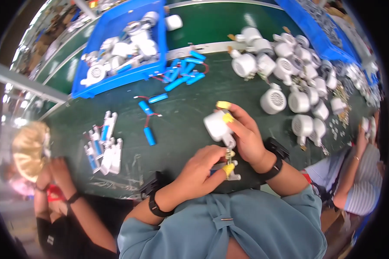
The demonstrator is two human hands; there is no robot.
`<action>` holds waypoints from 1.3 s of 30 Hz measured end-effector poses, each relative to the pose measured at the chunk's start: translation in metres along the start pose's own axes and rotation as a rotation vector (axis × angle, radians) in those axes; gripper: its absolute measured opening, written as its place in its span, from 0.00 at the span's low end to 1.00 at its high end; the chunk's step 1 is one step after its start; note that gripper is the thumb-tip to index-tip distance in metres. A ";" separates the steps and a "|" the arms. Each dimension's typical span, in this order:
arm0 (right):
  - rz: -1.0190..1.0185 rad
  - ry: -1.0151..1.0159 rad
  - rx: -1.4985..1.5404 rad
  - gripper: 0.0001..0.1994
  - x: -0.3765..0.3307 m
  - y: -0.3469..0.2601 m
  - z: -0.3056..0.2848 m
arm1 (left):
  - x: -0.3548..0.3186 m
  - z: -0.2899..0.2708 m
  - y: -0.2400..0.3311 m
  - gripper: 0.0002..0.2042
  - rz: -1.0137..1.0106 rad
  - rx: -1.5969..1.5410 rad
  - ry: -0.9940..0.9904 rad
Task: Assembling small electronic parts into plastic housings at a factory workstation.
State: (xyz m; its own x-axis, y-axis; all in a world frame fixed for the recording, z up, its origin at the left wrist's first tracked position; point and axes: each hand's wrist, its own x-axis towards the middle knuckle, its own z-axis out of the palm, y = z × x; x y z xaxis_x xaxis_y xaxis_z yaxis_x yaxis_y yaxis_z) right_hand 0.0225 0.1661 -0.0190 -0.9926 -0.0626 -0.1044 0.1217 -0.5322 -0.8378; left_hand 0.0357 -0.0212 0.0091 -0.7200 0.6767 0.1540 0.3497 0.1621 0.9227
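Note:
My right hand (250, 137) grips a white round fan head (216, 127) between its thumb and fingers. Yellow covers sit on the tips of that thumb and a finger. Just below, my left hand (201, 167), its thumb also tipped in yellow, pinches a small white handle piece (235, 176) with a narrow circuit board (228, 156) at its top. The fan head's short neck points down at the board; whether they are joined I cannot tell. Something blue shows partly behind my left fingers.
Loose blue batteries (149, 136) with red wires lie ahead. White handle shells (112, 155) are at left, fan heads (273, 100) heaped at right. Blue bins (116, 82) stand at the far side. Co-workers sit at left, hands (58, 172) by a tan cloth-like item, and at right.

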 end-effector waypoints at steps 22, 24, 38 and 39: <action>0.050 -0.287 -0.450 0.16 -0.016 0.019 -0.002 | -0.120 -0.302 -0.067 0.11 -0.514 1.508 0.608; 0.055 -0.285 -0.481 0.16 -0.016 0.020 0.001 | -0.126 -0.291 -0.074 0.12 -0.460 1.528 0.617; -0.105 -0.332 -0.924 0.17 -0.032 0.003 0.011 | -0.116 -0.106 -0.014 0.27 -0.385 0.908 0.293; -0.094 -0.301 -0.926 0.17 -0.036 0.003 0.015 | -0.108 -0.093 -0.008 0.26 -0.339 0.883 0.246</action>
State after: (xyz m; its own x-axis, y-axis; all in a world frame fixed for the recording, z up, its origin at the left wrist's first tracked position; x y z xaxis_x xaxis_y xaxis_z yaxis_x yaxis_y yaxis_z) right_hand 0.0587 0.1539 -0.0100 -0.9420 -0.3352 0.0174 -0.1311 0.3197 -0.9384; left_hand 0.0551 -0.1620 0.0178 -0.9352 0.3421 0.0915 0.3518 0.8680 0.3504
